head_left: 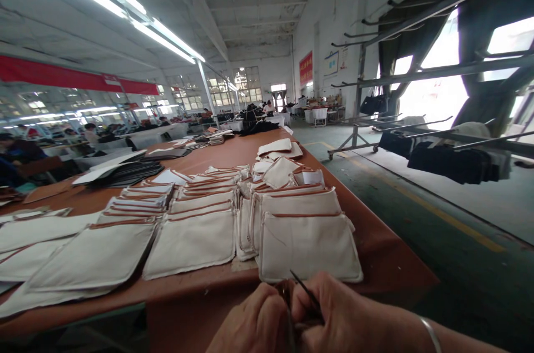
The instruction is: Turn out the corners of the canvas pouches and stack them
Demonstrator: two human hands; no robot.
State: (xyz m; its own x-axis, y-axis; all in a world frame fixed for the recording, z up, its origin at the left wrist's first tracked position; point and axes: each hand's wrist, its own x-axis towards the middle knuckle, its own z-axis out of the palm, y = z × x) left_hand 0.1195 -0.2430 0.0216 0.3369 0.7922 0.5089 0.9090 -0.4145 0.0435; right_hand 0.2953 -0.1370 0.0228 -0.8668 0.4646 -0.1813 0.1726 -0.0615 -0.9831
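Both my hands meet at the bottom edge, just in front of the table's near edge. My right hand (342, 314), with a thin bangle on the wrist, is closed round a thin dark pointed tool (301, 284) that sticks up between the hands. My left hand (254, 324) is curled shut against it, pinching something small and brownish that I cannot make out. Directly beyond the hands lies a cream canvas pouch (307, 246) with a brown zip edge, on top of a stack.
A long brown table (375, 242) runs away from me, covered with rows of overlapping cream pouches (189, 242) and flat dark pieces (125, 172) further back. A metal rack with dark bags (450, 161) stands to the right across a green aisle. People work at far left.
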